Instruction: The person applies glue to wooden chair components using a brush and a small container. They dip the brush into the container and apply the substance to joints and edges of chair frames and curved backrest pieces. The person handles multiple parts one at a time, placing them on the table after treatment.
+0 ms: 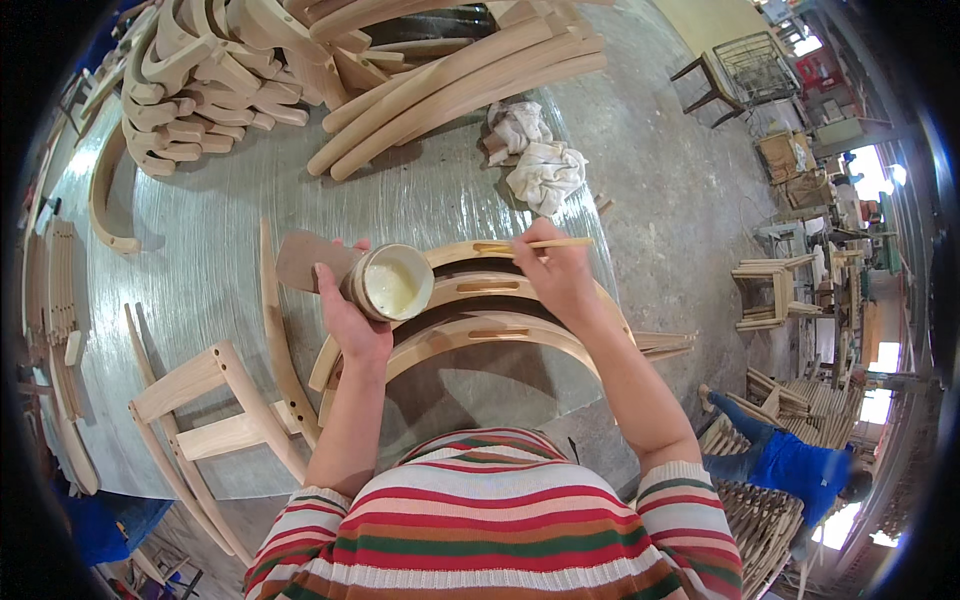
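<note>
My left hand is wrapped round a cup of pale yellow, glue-like liquid, tilted a little toward me. A flat brown piece sticks out beside the cup at the same hand; whether it is held apart from the cup I cannot tell. Between the fingers of my right hand is a thin wooden stick, over the slot in the farthest curved wooden rail. Two more slotted curved rails, the middle one and the nearest one, lie in front of it.
Curved wooden parts and long rails are piled at the far side of the plastic-covered table. White rags lie beyond my right hand. A wooden frame stands at left. A person in blue is at far right.
</note>
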Available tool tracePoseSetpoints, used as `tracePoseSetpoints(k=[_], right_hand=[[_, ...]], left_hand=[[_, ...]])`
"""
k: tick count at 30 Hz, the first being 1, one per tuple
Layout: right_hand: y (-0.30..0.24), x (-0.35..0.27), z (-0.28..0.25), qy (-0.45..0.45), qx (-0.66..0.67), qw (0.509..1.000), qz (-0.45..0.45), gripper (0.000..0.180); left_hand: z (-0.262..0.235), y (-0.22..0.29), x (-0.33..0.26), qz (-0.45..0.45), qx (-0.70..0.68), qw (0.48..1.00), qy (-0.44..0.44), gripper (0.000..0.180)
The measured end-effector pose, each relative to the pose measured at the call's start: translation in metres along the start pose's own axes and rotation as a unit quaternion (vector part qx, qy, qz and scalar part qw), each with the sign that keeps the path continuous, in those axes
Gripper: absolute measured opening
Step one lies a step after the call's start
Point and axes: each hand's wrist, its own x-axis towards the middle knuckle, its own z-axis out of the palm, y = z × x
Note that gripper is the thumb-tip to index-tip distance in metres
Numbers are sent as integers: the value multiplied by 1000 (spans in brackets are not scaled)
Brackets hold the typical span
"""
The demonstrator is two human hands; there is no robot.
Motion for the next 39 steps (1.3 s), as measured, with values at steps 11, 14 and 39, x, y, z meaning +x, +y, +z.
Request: tracePoseSetpoints(k=[11, 14, 39], right_hand=[[7, -11, -13, 22, -140, 988, -58, 12], [0, -5, 13, 19, -75, 991, -110, 11], [4, -10, -33, -26, -228, 973, 7, 15]], left_hand=[[-4, 5, -2, 12, -12, 1000, 4, 48], [1, 4, -4, 10, -6, 1000, -3, 48], [1, 16, -19, 39, -32, 999, -7, 44]])
